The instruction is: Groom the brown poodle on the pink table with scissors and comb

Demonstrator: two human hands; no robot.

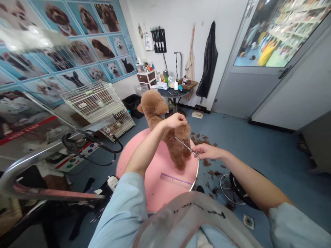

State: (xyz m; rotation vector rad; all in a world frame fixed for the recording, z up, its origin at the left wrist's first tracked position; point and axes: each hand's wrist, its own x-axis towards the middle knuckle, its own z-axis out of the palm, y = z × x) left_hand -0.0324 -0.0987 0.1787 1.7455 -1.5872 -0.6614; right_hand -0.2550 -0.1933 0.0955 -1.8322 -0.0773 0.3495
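Observation:
A curly brown dog (173,151) stands on the round pink table (134,155), its head turned to the right. My left hand (176,120) is closed over the dog's back end, fingers bent down; what they pinch, if anything, is hidden. In my right hand (207,151) is a pair of long, thin scissors (184,144), held by the handles. The blades point up and left, lying against or just before the fur of the dog's hindquarters. A comb with a purple spine (176,180) lies flat on the table near me.
Cut brown fur (204,141) is scattered on the floor right of the table, near a round black stool (245,189). A metal grooming arm (51,193) with a black cable rises at left. Behind stand a white wire cage (95,103) and a dark side table (173,92) with bottles.

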